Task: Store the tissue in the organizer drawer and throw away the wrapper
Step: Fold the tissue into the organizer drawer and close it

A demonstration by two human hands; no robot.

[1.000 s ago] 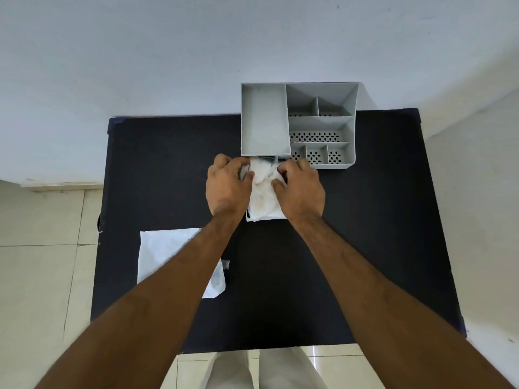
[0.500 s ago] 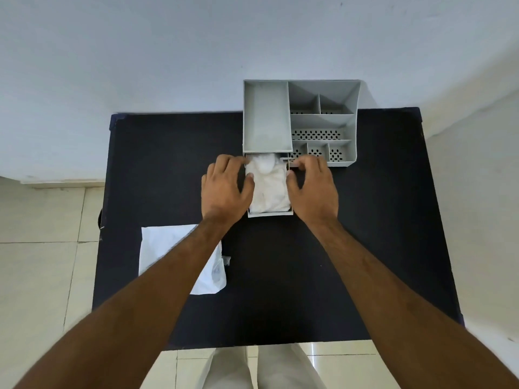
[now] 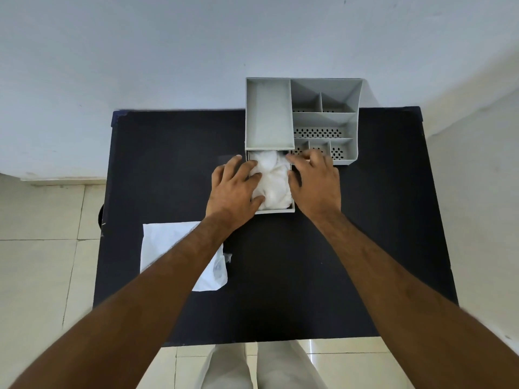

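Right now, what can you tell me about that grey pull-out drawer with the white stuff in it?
The drawer is a small grey box, plastic by the look of it, pulled out toward the person from under the organizer. Its front wall looks plain. It is filled with crumpled white tissue. The left hand lies over its left edge with fingers on the tissue; the right hand rests at its right side. It sits on the black table.

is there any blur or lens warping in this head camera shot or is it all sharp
Head view: the organizer, tissue and both hands, left hand, right hand, look sharp; the forearms soften toward the bottom corners; wide-angle warp bows the table edges; the light is soft and even, without glare.
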